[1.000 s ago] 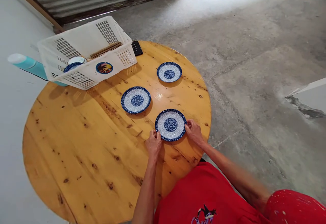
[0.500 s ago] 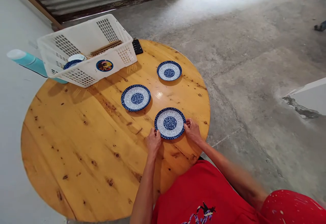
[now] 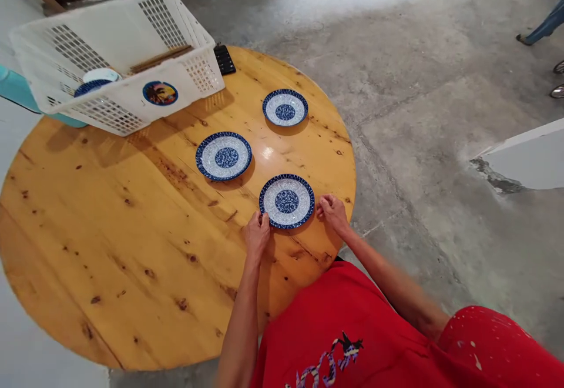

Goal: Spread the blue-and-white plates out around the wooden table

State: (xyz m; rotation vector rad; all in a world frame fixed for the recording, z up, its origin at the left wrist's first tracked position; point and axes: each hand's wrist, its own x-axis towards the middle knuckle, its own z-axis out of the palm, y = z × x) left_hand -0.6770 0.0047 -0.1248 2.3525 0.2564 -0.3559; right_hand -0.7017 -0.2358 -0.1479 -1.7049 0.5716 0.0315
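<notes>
Three blue-and-white patterned plates lie on a round wooden table (image 3: 110, 229). The near plate (image 3: 286, 201) rests flat near the table's right edge. My left hand (image 3: 257, 235) has curled fingers on that plate's left rim. My right hand (image 3: 332, 211) sits with fingers curled just beside its right rim, a sliver apart from it. The middle plate (image 3: 224, 156) and the far plate (image 3: 285, 107) lie untouched further out.
A white plastic basket (image 3: 118, 91) at the table's far left holds chopsticks (image 3: 161, 59) and blue-rimmed dishes (image 3: 94, 82). A black remote (image 3: 224, 59) lies behind it and a teal bottle (image 3: 17, 91) to its left. Another person's leg (image 3: 544, 26) shows far right.
The view has shifted, so everything sits lower-left in the picture. The near plate stays flat on the table. My right hand has eased slightly off its rim; my left hand still touches it.
</notes>
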